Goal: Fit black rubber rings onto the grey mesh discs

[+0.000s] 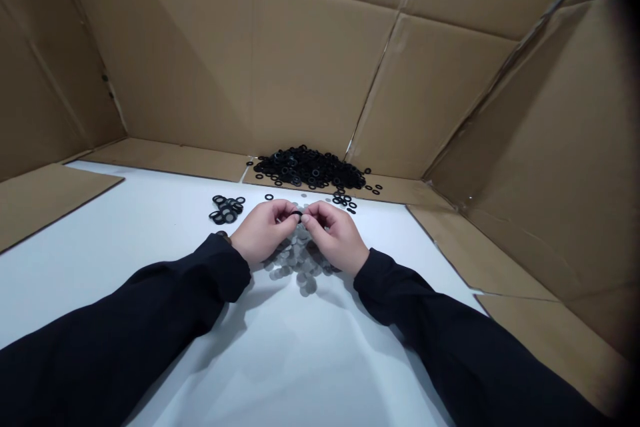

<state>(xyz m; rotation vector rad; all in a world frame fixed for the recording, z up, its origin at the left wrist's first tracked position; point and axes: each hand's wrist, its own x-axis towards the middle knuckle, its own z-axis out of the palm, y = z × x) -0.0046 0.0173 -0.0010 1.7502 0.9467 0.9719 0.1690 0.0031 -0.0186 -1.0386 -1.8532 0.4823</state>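
Between the fingertips of my left hand [265, 230] and my right hand [340, 233] is a small black ring [298, 213], pinched from both sides. Just beneath the hands, a spread of thin grey discs [299, 257] lies on the white table, partly hidden by my fingers and palms. To the left of my left hand sits a small heap of black rings with grey discs in them [227, 210]. Whether a disc is inside the held ring is too small to tell.
A large pile of black rings [310, 168] stands at the back on cardboard. Several loose rings [344, 200] lie in front of its right side, and a single ring [269, 197] lies left of centre. Cardboard walls [315, 67] enclose the white table [165, 207] at the back and sides.
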